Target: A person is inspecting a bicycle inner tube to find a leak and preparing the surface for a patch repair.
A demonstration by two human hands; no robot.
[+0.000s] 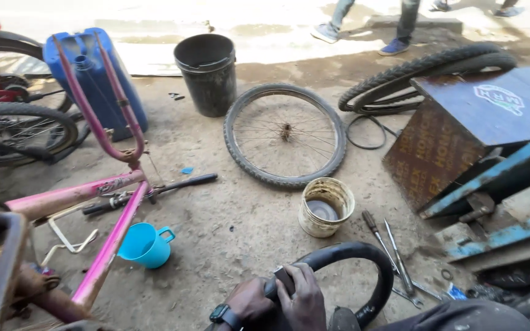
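Both hands low at the near edge: left hand grips the black inner tube, right hand presses a small dark block onto it, fingers curled.

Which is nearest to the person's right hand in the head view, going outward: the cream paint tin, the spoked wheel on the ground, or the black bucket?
Measured from the right hand, which grips the black inner tube:
1. Cream paint tin, just up and to the right of the hand.
2. Spoked wheel, flat on the ground beyond the tin.
3. Black bucket, farthest, up and to the left.
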